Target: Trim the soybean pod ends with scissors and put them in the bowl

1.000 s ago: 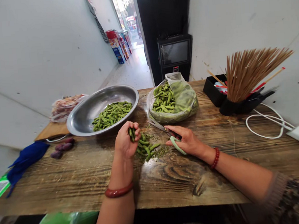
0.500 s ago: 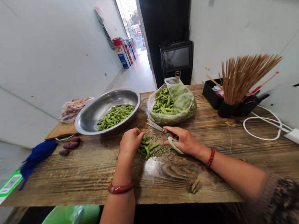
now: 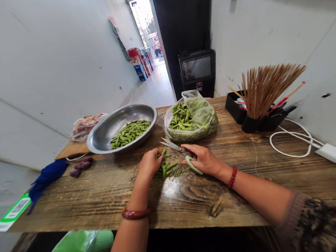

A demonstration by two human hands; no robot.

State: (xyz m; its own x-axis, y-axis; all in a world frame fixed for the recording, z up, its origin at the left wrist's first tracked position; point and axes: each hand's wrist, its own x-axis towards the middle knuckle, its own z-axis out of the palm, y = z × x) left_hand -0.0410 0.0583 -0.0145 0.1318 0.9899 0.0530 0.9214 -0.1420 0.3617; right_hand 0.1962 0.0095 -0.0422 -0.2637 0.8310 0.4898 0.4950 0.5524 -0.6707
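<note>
Pinched in the fingers of my left hand (image 3: 151, 162) is a green soybean pod (image 3: 163, 153), its tip pointing up and away from me. My right hand (image 3: 204, 159) grips a pair of scissors (image 3: 184, 152) with pale green handles; the blades are parted and point toward the upper left, a short way from the pod. Between and below my hands lies a small heap of pods (image 3: 169, 168) with snipped bits scattered round it. A steel basin (image 3: 99, 136) behind my left hand holds many pods. Behind the scissors stands an open plastic bag (image 3: 205, 119) full of pods.
At the right are a black holder (image 3: 251, 124) with bamboo skewers (image 3: 270, 89) and a white cable with an adapter (image 3: 331, 153). Purple-red bulbs (image 3: 80, 166), a blue cloth (image 3: 48, 175) and a bagged food package (image 3: 85, 126) lie left. A green bin (image 3: 79, 251) stands below the table edge.
My left hand has lifted a pod that now shows above its fingers. The scissor blades have opened wider. The view has shifted slightly.
</note>
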